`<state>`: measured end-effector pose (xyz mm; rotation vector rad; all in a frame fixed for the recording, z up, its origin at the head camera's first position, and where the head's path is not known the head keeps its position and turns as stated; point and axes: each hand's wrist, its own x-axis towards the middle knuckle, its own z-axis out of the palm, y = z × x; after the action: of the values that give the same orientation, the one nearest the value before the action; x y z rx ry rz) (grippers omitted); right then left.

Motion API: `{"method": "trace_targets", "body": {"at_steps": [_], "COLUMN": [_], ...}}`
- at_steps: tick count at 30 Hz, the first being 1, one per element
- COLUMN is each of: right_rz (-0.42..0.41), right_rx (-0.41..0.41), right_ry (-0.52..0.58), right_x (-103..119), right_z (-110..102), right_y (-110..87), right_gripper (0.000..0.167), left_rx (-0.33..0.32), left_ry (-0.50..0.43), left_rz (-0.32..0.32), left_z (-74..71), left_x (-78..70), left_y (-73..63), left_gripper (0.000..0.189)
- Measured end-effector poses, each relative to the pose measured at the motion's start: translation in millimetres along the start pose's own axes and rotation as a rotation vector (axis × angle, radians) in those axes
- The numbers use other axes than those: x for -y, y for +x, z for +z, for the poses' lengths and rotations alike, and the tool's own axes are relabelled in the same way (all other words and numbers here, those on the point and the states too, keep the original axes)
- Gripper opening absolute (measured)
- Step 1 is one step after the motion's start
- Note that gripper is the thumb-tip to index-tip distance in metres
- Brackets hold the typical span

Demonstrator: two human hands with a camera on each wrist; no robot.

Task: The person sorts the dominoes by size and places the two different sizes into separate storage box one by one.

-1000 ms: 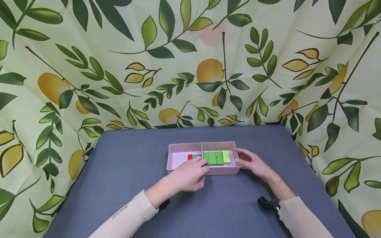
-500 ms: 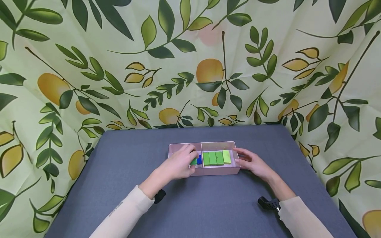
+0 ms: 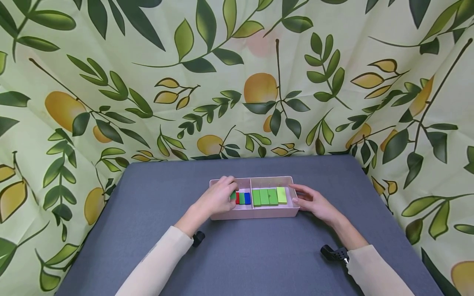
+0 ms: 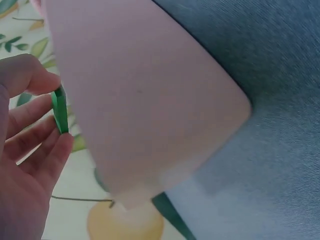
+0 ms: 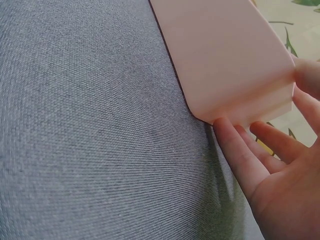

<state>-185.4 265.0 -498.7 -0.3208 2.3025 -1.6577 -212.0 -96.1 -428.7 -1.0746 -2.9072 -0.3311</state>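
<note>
A pale pink box (image 3: pixel 274 212) with a divider stands on the table. My left hand (image 3: pixel 219 196) is over its left compartment and pinches a green block (image 4: pixel 60 111) between thumb and fingertips. Right beside that hand in the head view, a red block (image 3: pixel 237 198), a narrow green block (image 3: pixel 242 198) and a blue block (image 3: pixel 247 199) form a row against the divider. Several wider green blocks (image 3: pixel 264 197) and a lighter lime block (image 3: pixel 282 195) line the right compartment. My right hand (image 3: pixel 316 204) rests its loosely extended fingers and thumb against the box's right end.
Grey-blue cloth covers the table (image 3: pixel 266 259). Behind and at both sides hangs a leaf-and-fruit patterned curtain (image 3: pixel 222 111). Black wrist cameras sit under the left wrist (image 3: pixel 198 239) and right wrist (image 3: pixel 333 253).
From near the divider, my left hand has moved left with the green block, uncovering the red, green and blue row. The right hand and box have stayed put.
</note>
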Motion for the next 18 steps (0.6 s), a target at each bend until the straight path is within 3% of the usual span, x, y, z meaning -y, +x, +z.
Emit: {"method": "trace_targets", "body": {"at_steps": [10,18], "right_rz": [-0.003,0.004], "right_rx": [0.0,-0.007], "right_ry": [0.005,0.001], "right_x": [-2,-2], "right_z": [-1,-1], "right_y": [0.7,0.2], "right_gripper": [0.06,0.06], "left_rx": [0.107,0.181], "left_ry": [-0.004,0.008], "left_rz": [-0.095,-0.128], "left_z": [12.7,24.4], "left_x": [11.2,16.9], "left_y": [11.1,17.1], "left_gripper": [0.025,0.022]}}
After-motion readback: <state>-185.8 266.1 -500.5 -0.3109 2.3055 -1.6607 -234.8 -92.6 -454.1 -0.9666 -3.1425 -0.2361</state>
